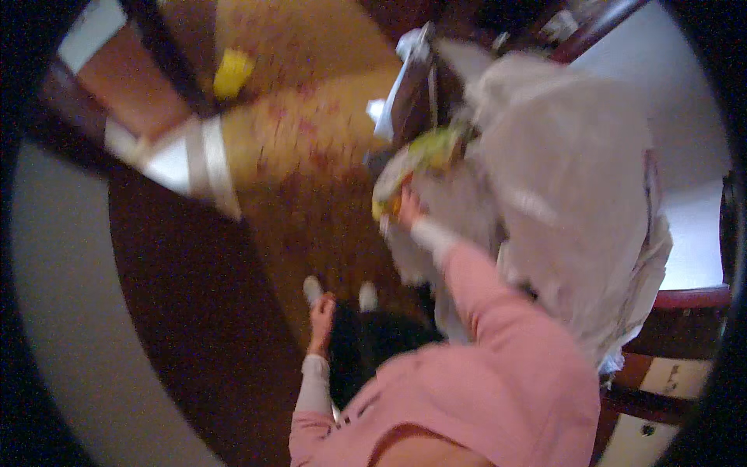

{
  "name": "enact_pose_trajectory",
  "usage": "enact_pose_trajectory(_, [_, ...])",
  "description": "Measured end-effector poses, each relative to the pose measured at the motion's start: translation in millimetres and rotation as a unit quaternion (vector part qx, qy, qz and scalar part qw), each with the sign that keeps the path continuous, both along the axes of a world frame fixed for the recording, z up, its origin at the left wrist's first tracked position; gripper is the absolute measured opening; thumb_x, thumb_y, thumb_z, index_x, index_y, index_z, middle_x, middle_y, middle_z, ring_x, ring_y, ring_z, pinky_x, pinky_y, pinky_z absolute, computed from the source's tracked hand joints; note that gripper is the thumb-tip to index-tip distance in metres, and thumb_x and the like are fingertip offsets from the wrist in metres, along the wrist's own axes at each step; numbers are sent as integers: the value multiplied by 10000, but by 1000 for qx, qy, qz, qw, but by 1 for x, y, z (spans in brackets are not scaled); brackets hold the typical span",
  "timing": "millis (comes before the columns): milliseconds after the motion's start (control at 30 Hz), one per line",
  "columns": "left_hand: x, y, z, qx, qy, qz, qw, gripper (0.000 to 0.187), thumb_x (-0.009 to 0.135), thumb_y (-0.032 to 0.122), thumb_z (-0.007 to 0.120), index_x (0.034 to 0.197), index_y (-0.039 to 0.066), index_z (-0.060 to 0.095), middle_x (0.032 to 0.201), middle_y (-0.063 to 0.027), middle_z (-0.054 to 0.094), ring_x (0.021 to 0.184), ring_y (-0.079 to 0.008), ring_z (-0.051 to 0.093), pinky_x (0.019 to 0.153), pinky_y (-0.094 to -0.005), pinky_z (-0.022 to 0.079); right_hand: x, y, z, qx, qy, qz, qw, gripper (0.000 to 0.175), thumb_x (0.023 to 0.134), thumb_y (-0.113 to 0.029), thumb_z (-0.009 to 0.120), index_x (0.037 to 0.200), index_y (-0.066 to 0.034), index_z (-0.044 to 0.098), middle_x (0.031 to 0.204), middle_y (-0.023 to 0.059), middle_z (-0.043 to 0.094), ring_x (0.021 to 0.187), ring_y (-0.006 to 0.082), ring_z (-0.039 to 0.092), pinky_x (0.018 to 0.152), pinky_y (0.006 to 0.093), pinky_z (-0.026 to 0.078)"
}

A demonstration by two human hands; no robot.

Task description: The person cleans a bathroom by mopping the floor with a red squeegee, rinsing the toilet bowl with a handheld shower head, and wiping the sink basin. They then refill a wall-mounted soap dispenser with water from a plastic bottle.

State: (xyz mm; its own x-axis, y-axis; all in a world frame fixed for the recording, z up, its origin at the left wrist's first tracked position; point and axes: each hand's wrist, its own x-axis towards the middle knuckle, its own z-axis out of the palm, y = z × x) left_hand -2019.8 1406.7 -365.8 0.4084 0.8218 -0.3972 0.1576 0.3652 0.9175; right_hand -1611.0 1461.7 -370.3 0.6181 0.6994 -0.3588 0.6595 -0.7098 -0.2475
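Note:
My right hand (412, 207) reaches forward to a blurred, multicoloured item (417, 160) in pale, green, yellow and orange, perhaps fabric or a soft bag. The fingers touch its near edge; whether they grip it is too blurred to tell. Just right of the hand hangs a large pale cloth (560, 146), draped in a bulky heap. Low beside my body is my left hand (323, 315), above the floor near my shoes, with no object visible in it. Its fingers look curled, but blur hides their exact pose.
A yellow object (233, 73) lies on the brown patterned floor (315, 140) at the upper left. Close to the cloth's far left side are light blue and white items (388, 111). Drawers or boxes with pale labels (674, 378) stand at the lower right.

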Motion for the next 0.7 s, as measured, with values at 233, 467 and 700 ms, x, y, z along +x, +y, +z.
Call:
enact_pose_trajectory(233, [255,113,-21,-293,-90,-213,928,196,862,172,596,1014,75,519,818,-44,568,692,-150,535,581,-271,443,3,-10,-4,34,-28,10,999,779,757,-384,647,1360,-47,288,1329,243,404,1182,407,447,993,455,368])
enact_pose_trajectory(467, [255,144,-45,-564,-148,-237,777,190,937,206,462,1036,51,509,894,-111,604,788,-257,610,688,-340,519,-15,17,-3,16,190,-161,968,579,697,-287,663,1167,12,503,1085,214,596,989,355,582,862,423,459])
enact_pose_trajectory(700, [240,125,-34,-683,-447,-316,484,381,890,378,490,938,25,625,926,-117,663,852,-269,622,779,-366,517,-48,-20,-24,73,143,-120,980,529,687,-255,680,1115,13,522,899,220,626,884,378,603,757,447,474])
